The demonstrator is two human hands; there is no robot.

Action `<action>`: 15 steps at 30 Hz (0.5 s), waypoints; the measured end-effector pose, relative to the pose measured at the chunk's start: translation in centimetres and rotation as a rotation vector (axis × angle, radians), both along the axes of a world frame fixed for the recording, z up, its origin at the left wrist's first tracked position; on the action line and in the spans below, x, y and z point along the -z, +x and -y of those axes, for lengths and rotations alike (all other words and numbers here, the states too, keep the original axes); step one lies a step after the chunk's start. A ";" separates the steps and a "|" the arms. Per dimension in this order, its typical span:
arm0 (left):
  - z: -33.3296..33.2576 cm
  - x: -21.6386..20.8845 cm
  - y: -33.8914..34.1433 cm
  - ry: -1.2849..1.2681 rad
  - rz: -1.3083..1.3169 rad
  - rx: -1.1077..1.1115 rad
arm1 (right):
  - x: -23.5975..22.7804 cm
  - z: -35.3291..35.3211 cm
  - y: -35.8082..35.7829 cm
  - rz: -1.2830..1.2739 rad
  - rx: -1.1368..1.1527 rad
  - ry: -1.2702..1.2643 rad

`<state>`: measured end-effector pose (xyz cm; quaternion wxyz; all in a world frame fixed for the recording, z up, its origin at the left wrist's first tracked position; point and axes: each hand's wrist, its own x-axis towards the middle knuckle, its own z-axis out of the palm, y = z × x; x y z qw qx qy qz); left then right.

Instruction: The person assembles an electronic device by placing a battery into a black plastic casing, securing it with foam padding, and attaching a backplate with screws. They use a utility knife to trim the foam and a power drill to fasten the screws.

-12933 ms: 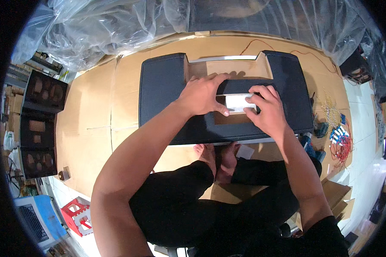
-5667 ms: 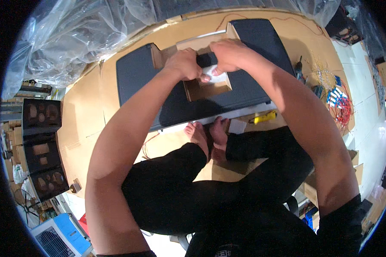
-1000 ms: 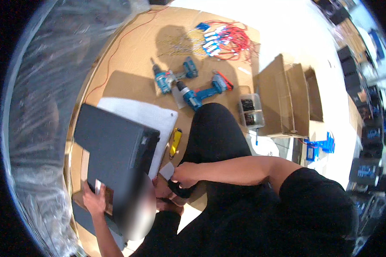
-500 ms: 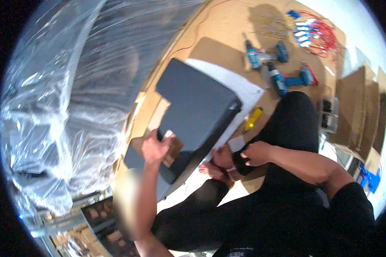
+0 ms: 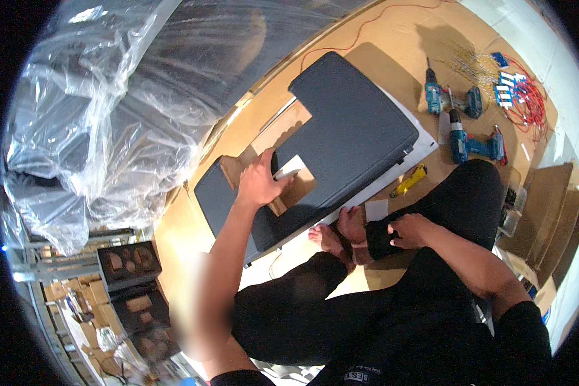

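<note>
From my remote feed I log, mid-frame, one black cabinet [image 5: 367, 122] with one rectangular opening, one white piece [image 5: 291, 168] at that opening, one left hand [image 5: 257, 182], one right hand [image 5: 412, 230], two bare feet [image 5: 352, 225], one white card [image 5: 377, 210] and one yellow cutter [image 5: 410, 180]. Toward the upper right I count two teal power drills [image 5: 458, 137] and one tangle of red wires [image 5: 529, 100], its white connectors [image 5: 505, 93] too small for me to number. Right edge: one cardboard box [image 5: 539, 206]; lower left: three dark panels with cutouts [image 5: 133, 265].
</note>
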<state>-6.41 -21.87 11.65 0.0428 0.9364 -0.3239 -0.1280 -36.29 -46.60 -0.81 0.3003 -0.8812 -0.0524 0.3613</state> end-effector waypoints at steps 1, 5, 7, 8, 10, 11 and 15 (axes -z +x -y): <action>-0.3 0.1 0.2 0.017 0.014 -0.013 | 0.1 -0.2 0.1 0.006 -0.006 -0.004; 0.0 -0.2 0.6 -0.018 0.019 0.034 | 0.3 -0.3 0.3 0.031 -0.058 -0.026; 0.6 -1.0 0.3 -0.027 -0.006 0.019 | 1.3 -0.3 0.2 0.026 -0.075 -0.054; 1.0 -0.9 0.5 -0.044 -0.023 0.041 | 2.8 -0.4 -0.4 0.049 -0.042 -0.044; -0.2 0.4 0.2 -0.186 0.136 0.105 | 1.6 -0.7 0.6 -0.009 -0.054 -0.034; 0.3 0.7 -0.1 -0.177 0.136 0.101 | 2.7 -0.5 -0.4 0.067 0.022 0.010; -0.2 2.1 0.2 -0.266 0.145 0.152 | 4.6 -0.3 -1.0 0.226 0.034 0.111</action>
